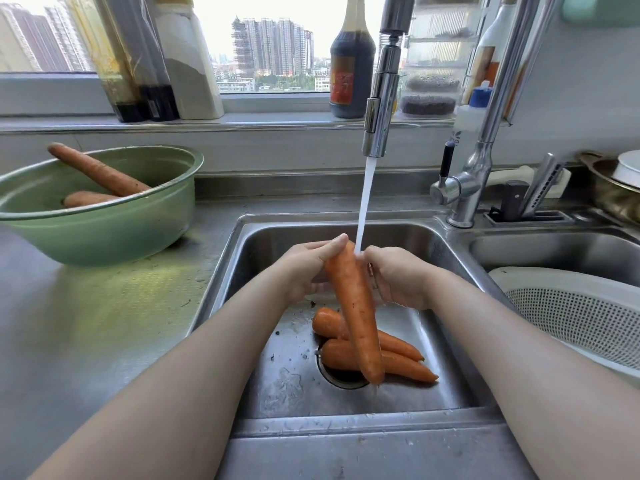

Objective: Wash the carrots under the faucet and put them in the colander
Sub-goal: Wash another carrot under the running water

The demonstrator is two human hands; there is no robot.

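Carrot [353,306] held under the running faucet [379,109]
Left hand [304,268] and right hand [398,278] wrap their fingers round its upper end over the sink [287,386], tip slanting down so water runs along it; the colander [581,317] waits nearby.

I have a single wide-angle view, worn on the person's head, facing forward and down into the sink [287,386] from close above (both forearms [180,386] run in from the bottom corners). Its centre falls roughly on the carrot [349,299] between the left hand [304,268] and right hand [398,277]. The top edge reaches the window [273,46]; the green bowl [104,230] sits at the left margin, the colander [571,313] at the right.
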